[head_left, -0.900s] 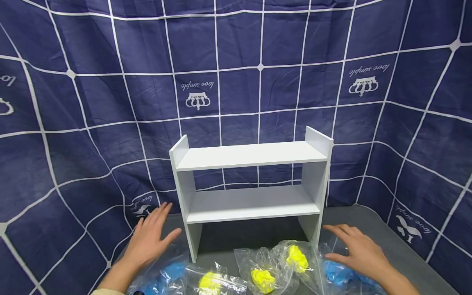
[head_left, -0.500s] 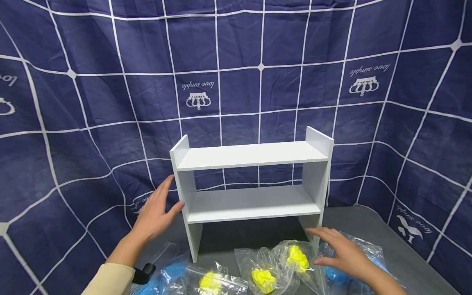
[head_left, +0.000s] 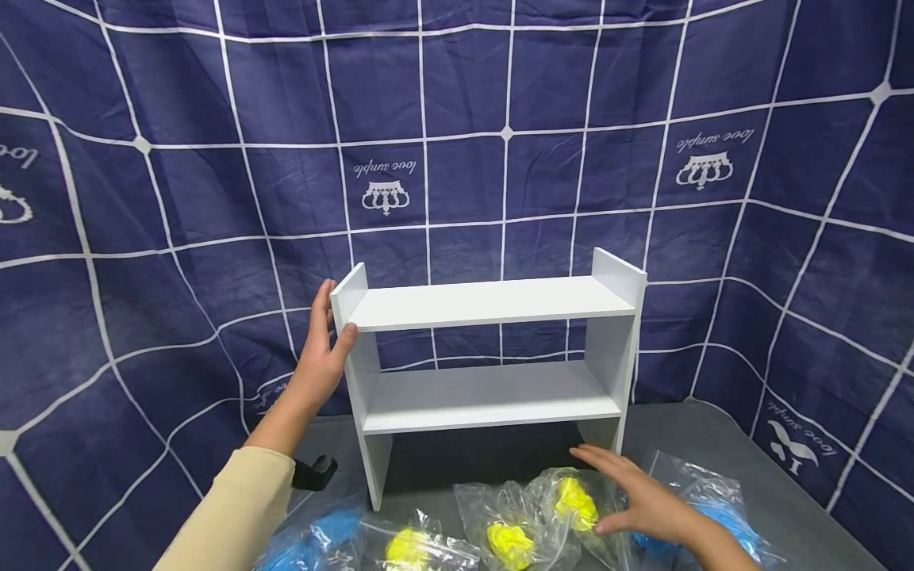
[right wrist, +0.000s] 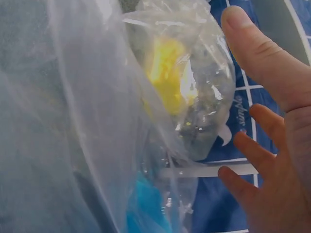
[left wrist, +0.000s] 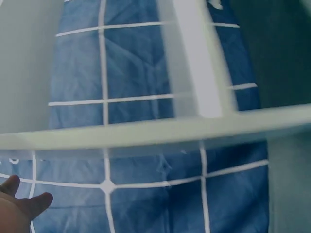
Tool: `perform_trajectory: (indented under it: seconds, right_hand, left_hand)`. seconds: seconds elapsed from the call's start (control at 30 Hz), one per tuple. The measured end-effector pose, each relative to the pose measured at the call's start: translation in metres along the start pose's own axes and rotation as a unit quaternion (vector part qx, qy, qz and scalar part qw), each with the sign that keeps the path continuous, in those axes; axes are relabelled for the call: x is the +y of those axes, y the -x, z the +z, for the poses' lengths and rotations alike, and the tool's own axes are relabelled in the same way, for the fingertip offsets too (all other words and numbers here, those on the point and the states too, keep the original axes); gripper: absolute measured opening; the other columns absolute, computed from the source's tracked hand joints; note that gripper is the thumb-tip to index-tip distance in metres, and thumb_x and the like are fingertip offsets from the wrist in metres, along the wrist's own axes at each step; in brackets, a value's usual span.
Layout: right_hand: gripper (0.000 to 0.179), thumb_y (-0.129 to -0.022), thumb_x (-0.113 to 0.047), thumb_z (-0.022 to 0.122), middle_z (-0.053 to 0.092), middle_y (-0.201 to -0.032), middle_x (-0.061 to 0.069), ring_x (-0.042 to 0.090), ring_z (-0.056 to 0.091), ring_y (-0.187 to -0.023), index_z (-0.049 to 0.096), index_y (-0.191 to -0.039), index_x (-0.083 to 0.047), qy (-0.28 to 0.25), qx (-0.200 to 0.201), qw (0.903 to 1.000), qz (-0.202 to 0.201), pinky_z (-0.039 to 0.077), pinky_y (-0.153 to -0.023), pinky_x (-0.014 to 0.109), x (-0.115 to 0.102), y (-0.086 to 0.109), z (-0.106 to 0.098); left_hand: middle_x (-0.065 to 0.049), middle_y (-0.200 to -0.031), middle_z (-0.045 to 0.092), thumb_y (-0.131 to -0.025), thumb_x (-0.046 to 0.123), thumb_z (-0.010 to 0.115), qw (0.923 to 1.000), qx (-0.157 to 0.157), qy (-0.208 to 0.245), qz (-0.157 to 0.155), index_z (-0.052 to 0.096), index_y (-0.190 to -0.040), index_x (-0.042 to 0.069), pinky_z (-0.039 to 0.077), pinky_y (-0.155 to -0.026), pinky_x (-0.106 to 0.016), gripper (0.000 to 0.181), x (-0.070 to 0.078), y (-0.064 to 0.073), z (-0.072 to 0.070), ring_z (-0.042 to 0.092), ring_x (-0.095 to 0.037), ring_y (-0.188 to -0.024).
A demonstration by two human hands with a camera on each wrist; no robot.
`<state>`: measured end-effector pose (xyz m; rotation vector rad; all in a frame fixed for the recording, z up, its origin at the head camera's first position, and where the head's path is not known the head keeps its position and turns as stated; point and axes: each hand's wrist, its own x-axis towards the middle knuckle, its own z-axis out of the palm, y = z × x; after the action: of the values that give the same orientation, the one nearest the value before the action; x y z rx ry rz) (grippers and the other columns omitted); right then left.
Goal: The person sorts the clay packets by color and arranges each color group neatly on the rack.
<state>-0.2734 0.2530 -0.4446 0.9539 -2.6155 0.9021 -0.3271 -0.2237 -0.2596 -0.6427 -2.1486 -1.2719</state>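
Observation:
My left hand (head_left: 319, 365) is at the upper left side panel of a white two-tier shelf (head_left: 493, 396), thumb at the panel's front edge and fingers along its outer face. In the left wrist view the same hand (left wrist: 22, 206) shows at the lower left, with the shelf boards (left wrist: 121, 138) blurred across the picture. My right hand (head_left: 646, 503), fingers spread and holding nothing, hovers by a clear plastic bag (head_left: 539, 488) with a yellow bundle (head_left: 575, 503) inside. The right wrist view has that yellow bundle (right wrist: 167, 73) beside the hand (right wrist: 272, 126).
More clear bags lie along the front: one with a yellow bundle (head_left: 407, 547), another yellow one (head_left: 510, 544), blue ones at left (head_left: 332, 531) and right (head_left: 724, 519). A grey surface (head_left: 707, 428) bears everything. Blue gridded curtains (head_left: 464, 182) hang behind and at both sides.
My left hand has risen from low beside the shelf to its upper left panel. My right hand has shifted left, from over the blue bag toward the yellow one. The shelf stands where it was.

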Motion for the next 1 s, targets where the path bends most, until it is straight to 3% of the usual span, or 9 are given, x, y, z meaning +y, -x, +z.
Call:
perform_trajectory:
  seconds: [0.2, 0.33, 0.63, 0.87, 1.0]
  right_hand:
    - [0.104, -0.063, -0.040, 0.088, 0.045, -0.153, 0.017, 0.042, 0.047, -0.131, 0.039, -0.153, -0.022, 0.012, -0.008, 0.9998, -0.015, 0.045, -0.087, 0.069, 0.007, 0.000, 0.007]
    - [0.104, -0.064, -0.043, 0.088, 0.045, -0.153, 0.015, 0.039, 0.047, -0.133, 0.039, -0.153, -0.022, 0.017, -0.013, 0.9994, -0.025, 0.046, -0.087, 0.067, 0.011, -0.001, 0.011]
    - [0.096, -0.069, -0.045, 0.085, 0.046, -0.155, 0.006, 0.032, 0.049, -0.134, 0.042, -0.152, -0.019, 0.030, -0.035, 0.9979, -0.046, 0.043, -0.087, 0.068, 0.014, -0.003, 0.020]
    - [0.095, -0.068, -0.055, 0.082, 0.058, -0.144, 0.008, 0.031, 0.057, -0.120, 0.048, -0.148, -0.018, 0.096, -0.005, 0.9936, -0.059, 0.049, -0.085, 0.049, 0.016, 0.001, 0.026]
    - [0.092, -0.068, -0.057, 0.081, 0.060, -0.140, 0.009, 0.032, 0.059, -0.116, 0.049, -0.147, -0.020, 0.104, 0.000, 0.9931, -0.055, 0.049, -0.083, 0.051, 0.018, 0.002, 0.031]
  left_hand:
    - [0.002, -0.169, 0.011, -0.107, 0.028, 0.034, 0.9966, 0.035, 0.062, 0.042, 0.009, -0.161, 0.026, 0.005, -0.125, -0.055, 0.059, 0.011, -0.027, 0.003, 0.009, -0.025, -0.157]
    - [0.001, -0.168, 0.020, -0.108, 0.031, 0.027, 0.9929, 0.055, 0.095, 0.045, 0.019, -0.159, 0.022, 0.010, -0.125, -0.052, 0.052, 0.017, -0.038, 0.007, 0.016, -0.025, -0.155]
    - [-0.003, -0.155, 0.047, -0.110, 0.033, 0.023, 0.9881, 0.118, 0.098, 0.005, 0.050, -0.145, 0.012, 0.017, -0.125, -0.036, 0.049, 0.012, -0.041, 0.015, 0.033, -0.015, -0.149]
    - [-0.009, -0.144, 0.057, -0.110, 0.031, 0.026, 0.9829, 0.150, 0.095, 0.048, 0.060, -0.120, -0.002, 0.024, -0.121, -0.033, 0.048, 0.004, -0.045, 0.019, 0.042, -0.019, -0.144]
    - [-0.014, -0.140, 0.060, -0.110, 0.029, 0.027, 0.9787, 0.169, 0.092, 0.071, 0.058, -0.109, -0.006, 0.025, -0.120, -0.032, 0.047, 0.003, -0.046, 0.022, 0.044, -0.026, -0.142]
